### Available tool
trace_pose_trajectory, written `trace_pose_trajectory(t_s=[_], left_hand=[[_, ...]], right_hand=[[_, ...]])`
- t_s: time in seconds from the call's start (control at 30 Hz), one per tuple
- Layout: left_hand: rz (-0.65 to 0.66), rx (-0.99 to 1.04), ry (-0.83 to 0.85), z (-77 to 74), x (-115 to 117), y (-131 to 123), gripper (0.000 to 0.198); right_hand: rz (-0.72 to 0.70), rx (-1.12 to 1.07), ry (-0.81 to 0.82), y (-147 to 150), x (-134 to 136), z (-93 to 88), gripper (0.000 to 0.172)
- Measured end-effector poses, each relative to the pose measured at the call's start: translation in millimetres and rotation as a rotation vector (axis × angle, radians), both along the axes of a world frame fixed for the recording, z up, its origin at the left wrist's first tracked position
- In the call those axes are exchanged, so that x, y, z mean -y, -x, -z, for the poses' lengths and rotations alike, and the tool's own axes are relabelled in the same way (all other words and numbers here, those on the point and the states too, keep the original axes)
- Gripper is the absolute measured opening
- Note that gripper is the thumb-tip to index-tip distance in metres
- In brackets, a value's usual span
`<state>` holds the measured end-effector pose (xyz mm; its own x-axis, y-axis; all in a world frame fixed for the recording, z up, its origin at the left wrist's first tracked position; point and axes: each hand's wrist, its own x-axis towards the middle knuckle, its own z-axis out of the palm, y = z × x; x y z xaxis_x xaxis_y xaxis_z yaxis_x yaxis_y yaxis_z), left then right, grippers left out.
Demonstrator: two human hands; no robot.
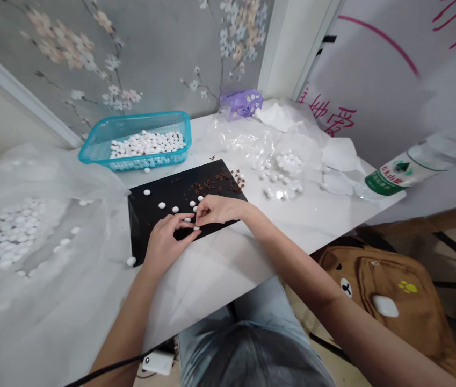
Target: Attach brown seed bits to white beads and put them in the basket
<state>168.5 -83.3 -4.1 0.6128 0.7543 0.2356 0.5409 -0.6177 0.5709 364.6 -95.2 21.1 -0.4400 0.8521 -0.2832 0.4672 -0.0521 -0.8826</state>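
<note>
Over a black mat [141,215] on the table, both my hands meet near its front edge. My left hand [167,236] pinches a small white rounded piece [196,228] between thumb and fingers. Fingers closed in a pinch, my right hand [215,208] touches down right at that piece; whatever lies between its fingertips is too small to make out. Several more white pieces [162,205] lie loose on the mat beside the fingers. Small brown star-like bits [203,186] are scattered over the mat's far right part.
A blue basket [131,164] of white pieces stands behind the mat. To the left, a clear plastic bag [70,301] holds many more. Crumpled plastic wrap [247,145], a purple pack [246,102] and a tilted water bottle [409,166] are on the right. A brown backpack [405,322] sits below.
</note>
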Motion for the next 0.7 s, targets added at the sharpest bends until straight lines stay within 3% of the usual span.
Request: trace_pose_trajectory(t_s=[0.37,0.6,0.7], left_hand=[[0.002,-0.004,-0.011,3.7,-1,1,0.028],[-0.003,-0.017,-0.037,0.6,0,0,0.027],[0.015,-0.026,-0.122,-2.6,2,-2,0.025]], right_hand=[[0.058,0.032,0.083,4,-2,1.8,0.016],[0.044,0.052,0.014,0,-5,7.9,0.021],[0.169,-0.062,0.005,-15,-3,-0.4,0.024]])
